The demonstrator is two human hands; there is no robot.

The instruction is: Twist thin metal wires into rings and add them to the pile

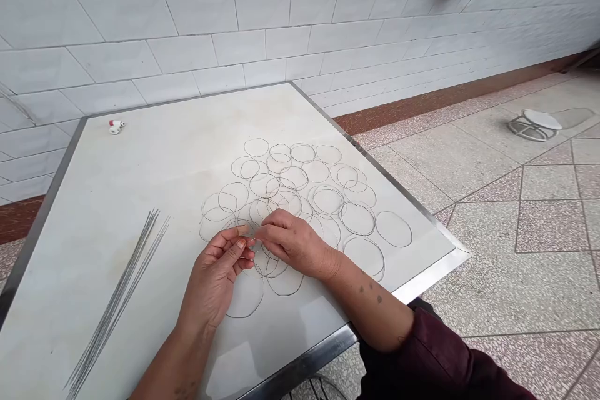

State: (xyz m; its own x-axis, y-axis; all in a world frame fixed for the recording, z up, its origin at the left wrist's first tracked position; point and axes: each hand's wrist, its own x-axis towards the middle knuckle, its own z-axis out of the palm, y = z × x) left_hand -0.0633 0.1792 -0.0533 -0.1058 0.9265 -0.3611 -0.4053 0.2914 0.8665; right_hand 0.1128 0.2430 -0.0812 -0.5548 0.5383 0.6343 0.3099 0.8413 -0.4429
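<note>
Toward the lower middle of the frame, our bare left hand (213, 275) and bare right hand (293, 244) pinch a fine wire end (250, 242) above overlapping thin grey wire rings (300, 184); pulling hard could snag neighbouring rings.

Left hand (213, 278) turned palm up, fingers curled in; right hand (293, 244) palm down, reaching across, fingertips right by left's. Both forearms bare.
</note>
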